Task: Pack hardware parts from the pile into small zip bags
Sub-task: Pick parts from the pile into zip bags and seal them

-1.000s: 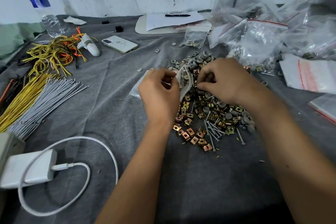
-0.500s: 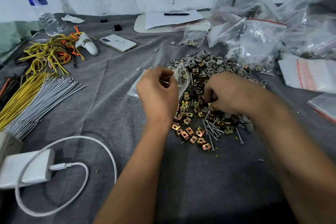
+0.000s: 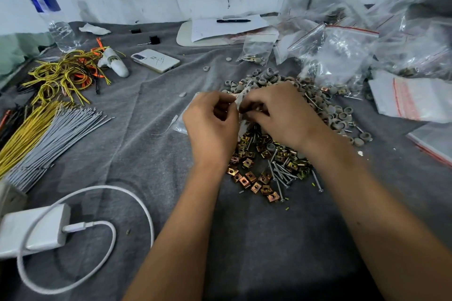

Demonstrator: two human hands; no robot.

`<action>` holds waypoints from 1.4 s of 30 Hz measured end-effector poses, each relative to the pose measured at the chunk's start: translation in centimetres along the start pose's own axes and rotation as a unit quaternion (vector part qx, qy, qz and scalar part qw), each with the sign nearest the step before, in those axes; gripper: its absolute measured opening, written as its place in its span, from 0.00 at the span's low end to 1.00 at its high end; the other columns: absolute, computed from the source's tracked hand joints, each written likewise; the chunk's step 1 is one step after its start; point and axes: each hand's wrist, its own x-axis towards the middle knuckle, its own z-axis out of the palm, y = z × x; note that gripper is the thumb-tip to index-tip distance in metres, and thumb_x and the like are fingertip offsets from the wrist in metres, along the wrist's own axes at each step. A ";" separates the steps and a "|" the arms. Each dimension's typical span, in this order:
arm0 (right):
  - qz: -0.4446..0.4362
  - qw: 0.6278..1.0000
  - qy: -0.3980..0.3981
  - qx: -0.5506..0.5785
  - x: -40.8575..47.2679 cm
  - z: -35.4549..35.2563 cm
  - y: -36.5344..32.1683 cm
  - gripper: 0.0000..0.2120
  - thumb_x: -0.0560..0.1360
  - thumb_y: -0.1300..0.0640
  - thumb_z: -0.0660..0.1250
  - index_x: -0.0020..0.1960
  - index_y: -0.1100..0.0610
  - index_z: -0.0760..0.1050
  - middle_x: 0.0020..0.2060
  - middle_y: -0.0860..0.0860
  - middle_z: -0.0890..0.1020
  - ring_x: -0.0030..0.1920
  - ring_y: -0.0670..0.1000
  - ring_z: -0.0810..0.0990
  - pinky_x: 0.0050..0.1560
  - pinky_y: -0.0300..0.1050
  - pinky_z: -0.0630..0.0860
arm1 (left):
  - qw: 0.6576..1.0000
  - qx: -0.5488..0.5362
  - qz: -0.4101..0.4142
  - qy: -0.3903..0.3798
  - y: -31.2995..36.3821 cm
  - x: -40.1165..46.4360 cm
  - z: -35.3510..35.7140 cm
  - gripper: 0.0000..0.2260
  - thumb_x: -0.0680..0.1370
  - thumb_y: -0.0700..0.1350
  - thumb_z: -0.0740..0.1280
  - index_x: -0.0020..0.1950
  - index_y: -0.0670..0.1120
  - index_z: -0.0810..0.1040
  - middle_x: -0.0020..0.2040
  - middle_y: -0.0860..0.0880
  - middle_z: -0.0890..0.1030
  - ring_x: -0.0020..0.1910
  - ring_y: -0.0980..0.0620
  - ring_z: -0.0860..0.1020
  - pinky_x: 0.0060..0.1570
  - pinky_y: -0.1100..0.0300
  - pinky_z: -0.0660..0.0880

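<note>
Right now, hands: the left hand (image 3: 212, 124) pinches the mouth of a small zip bag (image 3: 241, 99); the right hand (image 3: 281, 115) is curled at that opening with something small in its fingertips, too hidden to name.
Bag position: held just above the near-left side of the pile (image 3: 274, 161), mostly covered by both hands.
Risk, spill: the bag mouth looks narrow and floppy; if the left pinch slackens, the part likely drops back among the clips.
Risk, mixing: brass clips (image 3: 254, 182), screws (image 3: 281, 173) and grey washers (image 3: 340, 117) lie tangled together, so a wrong piece could ride in.
Risk, puncture: screw tips may pierce thin plastic.
Around: filled bags (image 3: 342, 56) crowd the far right, empty bags (image 3: 413, 100) lie beside them.
Left of desk (image 3: 146, 154): wire bundles (image 3: 44, 134), phone (image 3: 156, 60), charger (image 3: 34, 230), bottle (image 3: 53, 19), all well apart.
Obstruction: none between the hands and the pile.
</note>
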 end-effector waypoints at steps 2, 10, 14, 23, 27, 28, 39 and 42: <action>0.000 1.000 0.009 0.003 0.1 0.5 0.3 0.10 0.76 0.61 0.75 0.56 0.52 0.85 0.47 0.48 0.87 0.45 0.44 0.84 0.53 0.42 0.81 | 1.000 -0.005 -0.005 0.017 0.1 0.1 -0.1 0.07 0.73 0.35 0.73 0.46 0.46 0.87 0.42 0.50 0.84 0.39 0.56 0.81 0.42 0.56 0.81; -0.018 0.998 0.065 0.011 -0.4 0.4 1.8 0.06 0.73 0.53 0.78 0.49 0.49 0.84 0.42 0.39 0.80 0.41 0.35 0.77 0.49 0.38 0.78 | 0.996 0.025 -0.038 0.081 0.2 0.4 -0.4 0.06 0.74 0.34 0.72 0.45 0.44 0.86 0.42 0.48 0.82 0.38 0.56 0.79 0.42 0.60 0.78; -0.034 0.988 -0.114 -0.099 -0.7 1.0 2.1 0.10 0.75 0.49 0.75 0.56 0.43 0.85 0.48 0.46 0.78 0.53 0.47 0.69 0.52 0.48 0.69 | 0.994 0.034 -0.048 0.092 0.3 0.4 -0.6 0.06 0.74 0.35 0.72 0.46 0.44 0.86 0.42 0.48 0.82 0.38 0.55 0.78 0.43 0.59 0.78; -0.046 0.984 -0.149 -0.088 -0.7 2.3 1.7 0.11 0.75 0.49 0.75 0.54 0.51 0.80 0.47 0.46 0.72 0.54 0.46 0.64 0.59 0.46 0.69 | 0.994 0.047 -0.044 0.083 0.4 0.3 -0.4 0.06 0.73 0.35 0.72 0.46 0.44 0.86 0.41 0.47 0.81 0.37 0.56 0.77 0.41 0.63 0.75; -0.037 0.991 -0.124 -0.012 -1.2 2.3 1.7 0.08 0.76 0.55 0.75 0.50 0.48 0.76 0.46 0.44 0.77 0.52 0.45 0.72 0.56 0.41 0.70 | 0.995 0.051 -0.032 0.075 0.3 0.3 -0.4 0.06 0.73 0.35 0.72 0.45 0.44 0.86 0.41 0.47 0.81 0.36 0.58 0.76 0.41 0.66 0.73; -0.023 0.994 -0.107 0.023 -1.3 2.1 1.8 0.08 0.76 0.56 0.74 0.50 0.47 0.76 0.46 0.43 0.79 0.50 0.44 0.75 0.54 0.39 0.72 | 0.995 0.054 -0.029 0.072 0.3 0.3 -0.4 0.06 0.73 0.35 0.72 0.45 0.44 0.86 0.41 0.47 0.81 0.37 0.58 0.76 0.41 0.67 0.72; 0.044 0.979 0.055 0.190 -1.4 1.8 2.2 0.06 0.79 0.61 0.71 0.53 0.53 0.84 0.40 0.40 0.82 0.41 0.39 0.81 0.46 0.34 0.74 | 0.997 0.074 0.011 0.025 0.3 0.2 -0.3 0.05 0.74 0.35 0.73 0.46 0.44 0.86 0.42 0.49 0.81 0.39 0.53 0.79 0.42 0.59 0.77; 0.045 0.968 0.082 0.234 -1.4 2.0 2.1 0.05 0.77 0.61 0.73 0.51 0.52 0.83 0.38 0.43 0.83 0.39 0.41 0.82 0.43 0.34 0.76 | 0.996 0.075 0.050 0.002 0.3 0.1 -0.2 0.05 0.73 0.34 0.73 0.46 0.42 0.86 0.41 0.48 0.82 0.38 0.52 0.79 0.40 0.61 0.76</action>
